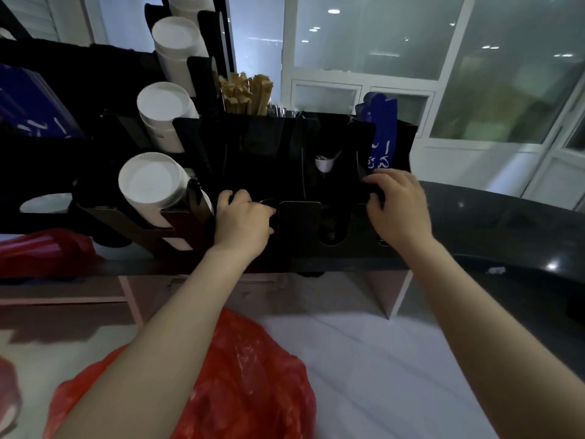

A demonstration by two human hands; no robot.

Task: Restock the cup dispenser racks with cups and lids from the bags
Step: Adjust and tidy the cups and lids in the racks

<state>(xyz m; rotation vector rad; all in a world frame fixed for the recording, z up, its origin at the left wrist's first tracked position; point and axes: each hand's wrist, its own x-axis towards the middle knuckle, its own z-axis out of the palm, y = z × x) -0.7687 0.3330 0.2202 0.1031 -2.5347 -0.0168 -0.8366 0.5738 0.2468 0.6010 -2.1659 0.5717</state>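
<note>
Left hand: your left hand [242, 218] sits at the front of the black organiser [285, 172], fingers curled inward against a dark front slot. Whether it grips anything, you cannot tell; the dark plastic swallows the detail.
Right hand: your right hand [397, 204] is on the organiser's right front corner, fingers bent over its edge, apparently clasping the panel itself. No cup or lid visible in it.
Organiser: stands on the dark worktop [506, 223], directly between your two hands. Front slots look dark; contents unclear.
Cup rack: black dispenser rack [104, 213] just left of your left hand, holding white cup stacks [152, 185] lying tilted, bases toward you, in a stepped column rising away. Nearest stack lies just beside your left hand, not touching.
Stirrers: wooden sticks [245, 93] stand upright in a back compartment of the organiser.
Small white cup: one [323, 163] sits in a middle compartment, between and beyond your hands.
Blue sleeves: blue printed items [381, 128] upright in the right rear compartment, just above your right hand.
Bags: red plastic bag [250, 375] lies low in front, under your left forearm; a second red bag [44, 251] rests on the worktop left of the rack, well apart from both hands.
</note>
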